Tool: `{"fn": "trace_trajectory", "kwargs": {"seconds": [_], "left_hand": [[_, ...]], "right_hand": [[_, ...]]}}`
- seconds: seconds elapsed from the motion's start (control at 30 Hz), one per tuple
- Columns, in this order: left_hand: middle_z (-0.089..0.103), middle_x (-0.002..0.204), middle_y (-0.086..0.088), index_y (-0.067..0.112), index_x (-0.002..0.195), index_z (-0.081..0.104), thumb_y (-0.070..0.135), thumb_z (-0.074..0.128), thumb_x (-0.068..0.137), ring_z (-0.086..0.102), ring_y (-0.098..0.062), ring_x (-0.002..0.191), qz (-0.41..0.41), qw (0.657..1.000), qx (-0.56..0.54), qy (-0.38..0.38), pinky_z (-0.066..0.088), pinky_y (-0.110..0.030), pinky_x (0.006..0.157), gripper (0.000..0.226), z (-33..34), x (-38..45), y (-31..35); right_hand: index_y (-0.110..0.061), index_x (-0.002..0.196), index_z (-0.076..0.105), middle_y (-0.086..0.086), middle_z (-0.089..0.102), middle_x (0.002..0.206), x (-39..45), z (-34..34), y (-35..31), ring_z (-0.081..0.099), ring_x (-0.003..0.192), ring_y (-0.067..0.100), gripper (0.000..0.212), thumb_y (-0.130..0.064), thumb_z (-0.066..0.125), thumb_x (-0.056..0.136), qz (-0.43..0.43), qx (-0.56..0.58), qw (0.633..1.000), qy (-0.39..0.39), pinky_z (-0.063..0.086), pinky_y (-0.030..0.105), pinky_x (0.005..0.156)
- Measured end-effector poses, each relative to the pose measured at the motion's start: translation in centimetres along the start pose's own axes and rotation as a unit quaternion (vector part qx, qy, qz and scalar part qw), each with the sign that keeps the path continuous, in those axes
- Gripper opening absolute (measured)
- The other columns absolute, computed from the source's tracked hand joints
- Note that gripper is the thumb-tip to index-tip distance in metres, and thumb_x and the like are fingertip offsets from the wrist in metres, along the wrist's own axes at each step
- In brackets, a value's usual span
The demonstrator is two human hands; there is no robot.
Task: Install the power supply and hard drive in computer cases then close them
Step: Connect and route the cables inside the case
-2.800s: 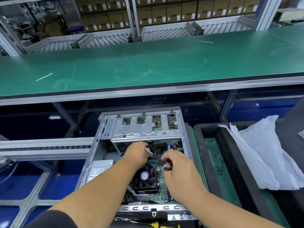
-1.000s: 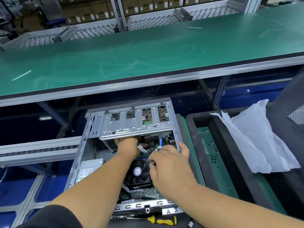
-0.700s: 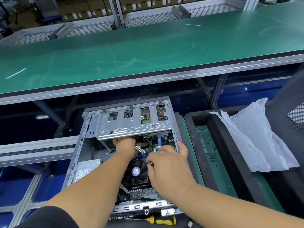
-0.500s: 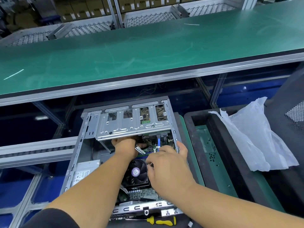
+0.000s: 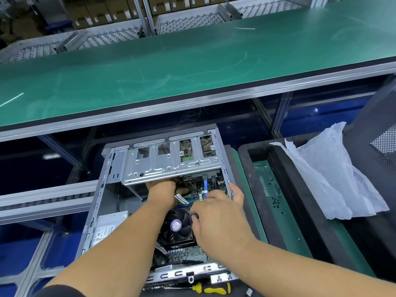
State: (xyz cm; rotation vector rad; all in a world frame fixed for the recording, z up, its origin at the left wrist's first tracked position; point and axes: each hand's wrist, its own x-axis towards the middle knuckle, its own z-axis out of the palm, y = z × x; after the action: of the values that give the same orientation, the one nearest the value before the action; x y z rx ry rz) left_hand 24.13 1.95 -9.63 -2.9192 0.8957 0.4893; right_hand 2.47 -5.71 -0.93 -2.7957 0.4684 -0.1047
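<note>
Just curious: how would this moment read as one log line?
stage: cabling | computer case: open | left hand: under drive cage | right hand: beside fan

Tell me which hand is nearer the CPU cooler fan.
Right. The right hand lies over the CPU cooler fan's right edge; the left hand is farther in, under the drive cage.

Open computer case (image 5: 107, 179) beside black tray (image 5: 246, 168), screwdriver (image 5: 211, 288) nearer

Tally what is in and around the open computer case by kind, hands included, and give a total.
Hands: 2, left hand and right hand
Computer case: 1
Cooling fan: 1
Power supply: 1
Screwdriver: 1
Plastic bag: 1
Total: 7
</note>
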Motion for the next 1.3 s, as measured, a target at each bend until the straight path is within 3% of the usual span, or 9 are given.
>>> {"fn": "trace_trajectory", "kwargs": {"seconds": [0.23,0.37,0.57,0.73,0.87,1.1,1.2,1.27,1.3], "left_hand": [[0.069,0.117,0.000,0.025,0.123,0.068,0.042,0.064,0.096,0.063,-0.024,0.113,-0.027,0.999,0.037,0.007,0.045,-0.033,0.087,0.032,0.3,0.2,0.0],[0.066,0.118,0.001,0.023,0.119,0.068,0.053,0.059,0.097,0.060,-0.026,0.115,-0.011,0.997,0.070,0.017,0.047,-0.038,0.096,0.038,0.2,0.1,0.0],[0.066,0.119,-0.010,0.019,0.125,0.062,0.062,0.050,0.099,0.061,-0.030,0.113,0.023,0.999,0.003,-0.032,0.049,-0.036,0.096,0.052,-1.3,-0.5,0.0],[0.067,0.121,-0.011,0.016,0.134,0.059,0.034,0.055,0.104,0.063,-0.031,0.113,0.025,0.998,0.045,-0.037,0.051,-0.039,0.097,0.035,-1.8,-1.0,0.0],[0.067,0.115,-0.010,0.010,0.118,0.066,0.016,0.059,0.094,0.063,-0.030,0.109,0.002,0.995,0.086,-0.057,0.050,-0.036,0.092,0.025,-2.0,-1.0,0.4],[0.062,0.123,-0.006,0.025,0.120,0.064,0.024,0.059,0.093,0.054,-0.030,0.120,-0.016,0.994,0.092,-0.060,0.041,-0.045,0.106,0.028,-2.0,-1.3,0.8],[0.061,0.110,-0.004,0.021,0.117,0.060,0.022,0.054,0.095,0.057,-0.029,0.112,-0.021,0.990,0.091,-0.105,0.046,-0.045,0.104,0.023,-3.5,-2.0,1.1],[0.062,0.118,-0.006,0.017,0.110,0.058,0.014,0.052,0.095,0.057,-0.029,0.114,-0.027,0.991,0.070,-0.112,0.046,-0.046,0.104,0.017,-4.3,-2.7,1.4],[0.061,0.128,-0.007,0.019,0.118,0.059,0.010,0.051,0.095,0.056,-0.030,0.120,-0.026,0.993,0.043,-0.109,0.045,-0.047,0.107,0.026,-4.5,-3.2,1.3]], "right_hand": [[-0.035,0.099,0.068,-0.016,0.068,0.087,0.0,-0.1,0.0,0.050,0.117,0.009,0.019,-0.041,0.051,0.093,0.004,0.007,1.000,0.000,-0.009,0.054,0.116],[-0.035,0.098,0.068,-0.016,0.068,0.087,0.0,0.0,0.1,0.049,0.118,0.009,0.018,-0.040,0.052,0.092,0.006,0.010,1.000,-0.002,-0.013,0.053,0.115],[-0.034,0.093,0.068,-0.015,0.066,0.080,0.0,0.2,0.0,0.052,0.114,0.011,0.011,-0.034,0.058,0.087,0.010,-0.006,1.000,0.002,-0.008,0.055,0.116],[-0.035,0.095,0.070,-0.016,0.068,0.081,0.0,0.3,0.0,0.053,0.117,0.012,0.014,-0.033,0.061,0.084,0.013,-0.006,1.000,0.003,-0.008,0.055,0.116],[-0.036,0.094,0.068,-0.016,0.066,0.077,-0.1,0.4,0.0,0.054,0.115,0.012,0.013,-0.033,0.064,0.082,0.014,-0.005,1.000,0.014,-0.005,0.057,0.116],[-0.038,0.100,0.062,-0.015,0.058,0.070,-0.1,0.3,0.0,0.059,0.096,0.013,0.030,-0.030,0.074,0.074,0.023,0.015,0.998,0.059,0.011,0.057,0.114],[-0.038,0.106,0.060,-0.013,0.059,0.076,0.1,0.1,-0.2,0.058,0.100,0.015,0.028,-0.030,0.069,0.081,0.018,0.023,0.998,0.061,0.009,0.057,0.115],[-0.039,0.108,0.059,-0.013,0.058,0.078,0.1,0.0,0.0,0.057,0.102,0.013,0.024,-0.033,0.066,0.086,0.016,0.035,0.997,0.069,0.005,0.055,0.117],[-0.040,0.110,0.058,-0.014,0.057,0.078,0.1,-0.1,0.1,0.056,0.103,0.012,0.024,-0.035,0.065,0.087,0.014,0.047,0.996,0.069,0.003,0.055,0.118]]}}
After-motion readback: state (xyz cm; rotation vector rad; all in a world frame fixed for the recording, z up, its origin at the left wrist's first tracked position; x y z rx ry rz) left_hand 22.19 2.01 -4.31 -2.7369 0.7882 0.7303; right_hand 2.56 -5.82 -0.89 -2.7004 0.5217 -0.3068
